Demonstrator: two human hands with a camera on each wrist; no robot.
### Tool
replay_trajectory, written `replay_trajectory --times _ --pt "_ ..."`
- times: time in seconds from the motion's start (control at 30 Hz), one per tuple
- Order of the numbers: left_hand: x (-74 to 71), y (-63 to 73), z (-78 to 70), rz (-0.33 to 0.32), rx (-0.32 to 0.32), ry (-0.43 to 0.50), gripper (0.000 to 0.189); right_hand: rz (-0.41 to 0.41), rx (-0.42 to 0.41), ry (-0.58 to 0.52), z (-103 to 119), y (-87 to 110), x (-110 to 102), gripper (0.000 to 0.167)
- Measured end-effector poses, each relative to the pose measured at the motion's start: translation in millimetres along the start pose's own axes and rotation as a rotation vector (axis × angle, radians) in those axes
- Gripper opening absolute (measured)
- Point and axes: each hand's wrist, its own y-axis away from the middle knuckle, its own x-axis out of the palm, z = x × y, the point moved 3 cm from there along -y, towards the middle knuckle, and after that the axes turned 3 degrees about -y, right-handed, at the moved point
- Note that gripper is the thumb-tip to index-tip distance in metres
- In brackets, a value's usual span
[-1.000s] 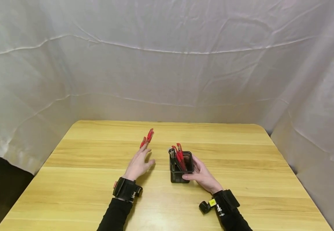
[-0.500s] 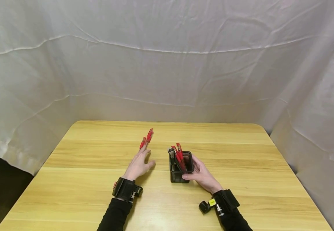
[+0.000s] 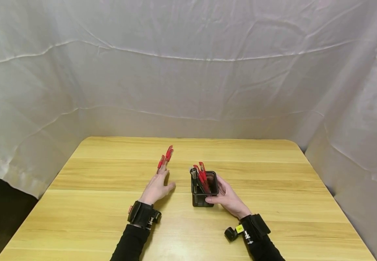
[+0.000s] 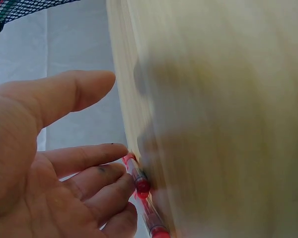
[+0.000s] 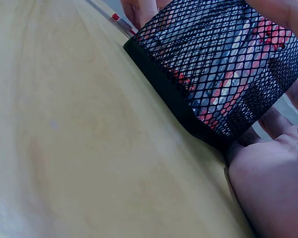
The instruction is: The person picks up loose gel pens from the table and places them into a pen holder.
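Red-capped pens lie on the wooden table left of centre. My left hand is palm down there, fingers stretched forward to the pens and thumb spread away. In the left wrist view, its fingertips are at the ends of two red pens; whether they press on them is unclear. My right hand grips a black mesh pen holder from the right, thumb across the near side and fingers behind. Inside the upright holder stand red pens and a black pen, leaning left.
The wooden table has a rounded far edge, with a pale cloth hanging behind it and at the sides. A dark gap lies beyond the left edge. Each wrist wears a black strapped camera.
My left fingers have drawn back slightly toward me, so a bit more of the pens shows. My right hand and the pen holder have stayed put.
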Motion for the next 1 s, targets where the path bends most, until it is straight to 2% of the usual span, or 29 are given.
replay_trajectory --times 0.37,0.6,0.77,0.87,1.0 --pt "-0.4 -1.3 -0.7 0.009 -0.004 -0.029 0.066 -0.001 0.011 -0.011 -1.9 -0.3 -0.3 0.094" --pt "-0.7 -2.2 1.2 -0.011 -0.002 -0.027 0.047 0.0 0.01 -0.011 -0.9 -0.9 0.8 0.094" --pt "-2.5 -3.6 2.4 -0.036 0.016 0.007 0.049 0.0 0.01 -0.008 -1.5 -1.3 0.4 0.094" --pt "-4.7 -3.6 2.1 -0.061 0.02 0.014 0.035 -0.001 0.011 -0.005 -2.5 -1.3 -0.1 0.094" --pt "-8.8 -2.3 3.0 -0.123 -0.024 0.019 0.014 -0.001 0.013 -0.004 -3.0 -0.9 -0.7 0.094"
